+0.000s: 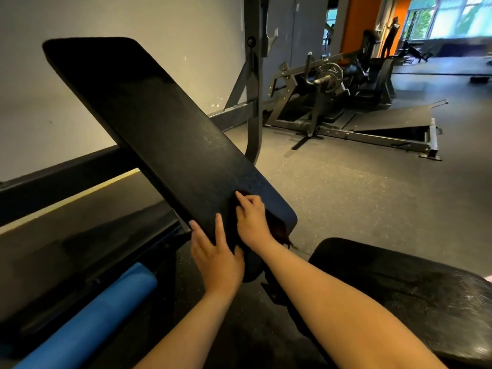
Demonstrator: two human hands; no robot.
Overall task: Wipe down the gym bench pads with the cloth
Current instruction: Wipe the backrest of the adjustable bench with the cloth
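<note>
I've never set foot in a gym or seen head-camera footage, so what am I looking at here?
This one picture comes from a camera worn on a person's head, looking down at their own bare arms. The long black slab is the bench's tilted back pad; the seat pad is lower right. The right hand holds a dark cloth against the back pad's lower end, while the left hand rests on the pad's edge beside it. A blue foam roll lies lower left.

Cloth (278, 228) low on back pad (159, 129) — seat pad (399, 288) right, roller (101, 315) left
</note>
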